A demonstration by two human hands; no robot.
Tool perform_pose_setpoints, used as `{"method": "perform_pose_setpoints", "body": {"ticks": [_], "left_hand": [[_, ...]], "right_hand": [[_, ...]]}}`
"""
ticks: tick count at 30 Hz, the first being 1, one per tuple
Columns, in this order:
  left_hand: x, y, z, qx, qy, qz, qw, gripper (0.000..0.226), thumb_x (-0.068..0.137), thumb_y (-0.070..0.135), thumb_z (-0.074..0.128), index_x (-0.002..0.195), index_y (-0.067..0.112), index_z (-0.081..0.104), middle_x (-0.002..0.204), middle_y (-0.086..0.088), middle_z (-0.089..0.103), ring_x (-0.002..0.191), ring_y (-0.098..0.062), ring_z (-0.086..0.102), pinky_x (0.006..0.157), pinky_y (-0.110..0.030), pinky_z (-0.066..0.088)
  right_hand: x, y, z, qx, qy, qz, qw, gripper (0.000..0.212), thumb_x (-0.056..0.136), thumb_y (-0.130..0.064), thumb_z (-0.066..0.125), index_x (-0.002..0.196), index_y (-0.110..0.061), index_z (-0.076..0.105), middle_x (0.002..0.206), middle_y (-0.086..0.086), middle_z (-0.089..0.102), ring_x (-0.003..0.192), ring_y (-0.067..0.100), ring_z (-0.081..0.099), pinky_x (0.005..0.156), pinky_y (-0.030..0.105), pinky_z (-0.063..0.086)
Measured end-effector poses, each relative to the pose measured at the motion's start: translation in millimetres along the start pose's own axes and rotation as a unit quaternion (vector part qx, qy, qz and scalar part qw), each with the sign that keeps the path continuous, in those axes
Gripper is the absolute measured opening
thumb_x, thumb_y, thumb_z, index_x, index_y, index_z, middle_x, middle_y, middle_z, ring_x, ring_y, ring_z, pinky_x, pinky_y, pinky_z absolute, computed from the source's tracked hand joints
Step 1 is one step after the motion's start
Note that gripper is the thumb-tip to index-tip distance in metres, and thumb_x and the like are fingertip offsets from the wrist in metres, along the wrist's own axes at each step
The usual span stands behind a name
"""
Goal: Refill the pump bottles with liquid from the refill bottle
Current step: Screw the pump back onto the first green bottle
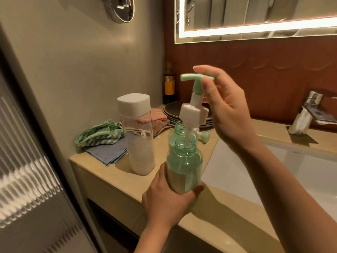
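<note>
Holding the front pump bottle [184, 167] low on its body, the left hand [167, 199] has its fingers and thumb curled round the green plastic. The bottle sits at the counter's [113, 176] front edge, and whether its base rests there is hidden. Above it, the right hand [228, 114] pinches the green pump head [197, 83] by its nozzle bar between thumb and fingertips, with the other fingers loose. The dip tube [187, 137] hangs with its tip just inside the open neck.

The step looks like opening up for the pour. A second pump bottle [179, 132] stands uncapped just behind, its own pump [205, 136] lying beside it, while the refill bottle [138, 136] is upright to the left with its white cap on.

Next, the tube must come straight up clear of the neck and the head be laid down. The refill bottle then needs uncapping.

Room is tight. Folded cloths [102, 136] and stacked plates [171, 108] fill the back, and the sink basin [273, 170] drops away to the right. The held bottle is close to the counter lip, so it should be set further in before pouring.
</note>
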State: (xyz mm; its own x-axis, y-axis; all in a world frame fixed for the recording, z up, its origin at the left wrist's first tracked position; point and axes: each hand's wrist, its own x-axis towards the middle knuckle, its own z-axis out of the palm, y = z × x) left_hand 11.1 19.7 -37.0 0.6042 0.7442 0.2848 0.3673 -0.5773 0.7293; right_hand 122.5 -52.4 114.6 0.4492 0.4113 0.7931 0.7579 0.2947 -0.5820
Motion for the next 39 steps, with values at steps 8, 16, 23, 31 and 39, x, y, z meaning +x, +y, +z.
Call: {"method": "perform_pose_setpoints", "body": {"ticks": [8, 16, 23, 31, 39], "left_hand": [[-1, 3, 0, 0.019, -0.009, -0.016, 1.0, 0.114, 0.038, 0.09, 0.05, 0.134, 0.03, 0.034, 0.12, 0.01, 0.056, 0.113, -0.018, 0.053, 0.092, -0.033, 0.042], [-2, 4, -1, 0.02, -0.013, -0.019, 1.0, 0.091, 0.046, 0.08, 0.059, 0.12, 0.029, 0.045, 0.108, 0.009, 0.057, 0.107, -0.014, 0.052, 0.092, -0.03, 0.038], [-3, 4, 0, -0.001, 0.019, 0.003, 1.0, 0.096, 0.036, 0.083, 0.044, 0.118, 0.033, 0.049, 0.097, 0.021, 0.051, 0.095, -0.01, 0.052, 0.085, -0.029, 0.041], [-3, 5, -2, 0.014, -0.014, -0.02, 1.0, 0.072, 0.049, 0.078, 0.063, 0.098, 0.027, 0.055, 0.088, 0.014, 0.05, 0.092, -0.014, 0.052, 0.085, -0.029, 0.039], [-2, 6, -4, 0.01, -0.022, -0.025, 0.999, 0.065, 0.049, 0.075, 0.063, 0.091, 0.029, 0.042, 0.088, 0.013, 0.05, 0.089, -0.013, 0.051, 0.085, -0.029, 0.04]], "right_hand": [[-7, 5, 5, -0.02, -0.154, 0.022, 0.988, 0.033, 0.096, -0.024, 0.043, 0.124, -0.012, 0.055, 0.121, 0.003, 0.058, 0.108, 0.013, 0.058, 0.09, 0.03, 0.05], [-3, -1, -12, -0.011, -0.205, 0.004, 0.979, 0.028, 0.095, -0.021, 0.045, 0.121, -0.014, 0.052, 0.115, -0.008, 0.057, 0.102, 0.002, 0.058, 0.082, 0.015, 0.048], [-2, -1, -20, 0.012, -0.216, 0.017, 0.976, 0.025, 0.096, -0.016, 0.047, 0.12, -0.014, 0.053, 0.116, -0.006, 0.058, 0.108, 0.002, 0.057, 0.085, 0.014, 0.046], [-4, -5, -16, 0.035, -0.236, 0.03, 0.971, 0.027, 0.095, -0.013, 0.048, 0.122, -0.011, 0.054, 0.119, -0.001, 0.059, 0.108, 0.003, 0.058, 0.085, 0.014, 0.047], [-4, 5, -15, 0.018, -0.296, 0.07, 0.952, 0.041, 0.085, -0.03, 0.058, 0.123, -0.015, 0.053, 0.119, -0.003, 0.059, 0.11, 0.007, 0.058, 0.088, 0.02, 0.049]]}}
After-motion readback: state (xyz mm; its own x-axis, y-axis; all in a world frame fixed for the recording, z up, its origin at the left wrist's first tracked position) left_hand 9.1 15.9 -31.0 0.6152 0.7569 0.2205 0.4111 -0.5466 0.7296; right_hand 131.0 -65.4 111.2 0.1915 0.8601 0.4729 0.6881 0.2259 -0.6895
